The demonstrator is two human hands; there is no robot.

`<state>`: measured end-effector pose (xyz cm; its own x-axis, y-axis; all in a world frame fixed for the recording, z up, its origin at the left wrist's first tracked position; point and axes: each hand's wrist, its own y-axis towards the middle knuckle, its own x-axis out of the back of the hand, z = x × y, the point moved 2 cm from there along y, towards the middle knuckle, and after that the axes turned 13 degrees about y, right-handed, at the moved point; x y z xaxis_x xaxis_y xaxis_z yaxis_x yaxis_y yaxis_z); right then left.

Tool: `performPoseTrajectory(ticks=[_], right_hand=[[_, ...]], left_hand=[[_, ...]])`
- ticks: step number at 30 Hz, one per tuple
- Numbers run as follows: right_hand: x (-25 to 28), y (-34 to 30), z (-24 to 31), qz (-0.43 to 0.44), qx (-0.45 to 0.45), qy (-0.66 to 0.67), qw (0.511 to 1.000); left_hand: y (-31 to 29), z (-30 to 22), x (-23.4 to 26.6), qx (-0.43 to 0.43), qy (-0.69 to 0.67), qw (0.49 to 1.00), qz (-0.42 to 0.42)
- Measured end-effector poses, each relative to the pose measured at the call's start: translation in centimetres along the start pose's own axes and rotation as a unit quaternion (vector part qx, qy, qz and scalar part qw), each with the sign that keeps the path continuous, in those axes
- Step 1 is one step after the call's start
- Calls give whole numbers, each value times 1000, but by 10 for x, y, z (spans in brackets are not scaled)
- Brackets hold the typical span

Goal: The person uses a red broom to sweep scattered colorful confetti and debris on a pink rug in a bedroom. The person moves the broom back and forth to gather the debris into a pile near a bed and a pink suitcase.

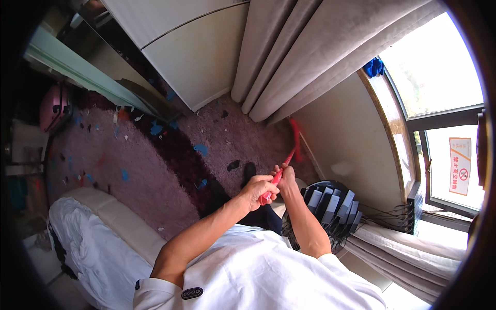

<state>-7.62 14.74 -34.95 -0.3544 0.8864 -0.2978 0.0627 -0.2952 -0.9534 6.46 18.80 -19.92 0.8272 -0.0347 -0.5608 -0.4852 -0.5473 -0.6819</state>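
Note:
Both of my hands grip a red broom, which slants away from me and slightly right. My left hand [260, 190] is wrapped round the near end of the red handle [278, 177]. Farther along it, my right hand [284, 175] is closed as well. The red broom head [296, 136] rests low by the wall, near the curtain's bottom; its bristles look smeared. Under it lies a purplish carpet [139, 175] with a dark band. Scattered over the carpet are blue scraps [200, 149], white bits and dark pieces [233, 165].
Long grey curtains [289, 57] hang ahead, beside a white cabinet [201, 57]. At my right stands a dark rack of several grey devices [330, 204] with cables, below the window [434, 67]. A bed with white bedding [93, 248] is at left; a pink case [54, 109] stands beyond.

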Motion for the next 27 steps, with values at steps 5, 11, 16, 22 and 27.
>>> performPoseTrajectory(ticks=[5, 11, 16, 22, 27], right_hand=[[-2, -4, -63, -6, 23, -136, 990], [12, -72, -103, 13, -84, -173, 981], [7, -58, -60, 14, -78, -174, 981], [-3, 6, -22, -21, -44, -234, 971], [-2, -21, -100, 16, -162, -288, 944]], left_hand=[[-35, 18, 42, 4, -72, 997, 0], [-124, 19, 36, 3, -43, 999, -27], [-92, 12, 27, 5, -114, 993, -6], [-22, 29, 3, -24, -216, 974, -59], [-102, 23, 16, -71, -287, 949, -109]])
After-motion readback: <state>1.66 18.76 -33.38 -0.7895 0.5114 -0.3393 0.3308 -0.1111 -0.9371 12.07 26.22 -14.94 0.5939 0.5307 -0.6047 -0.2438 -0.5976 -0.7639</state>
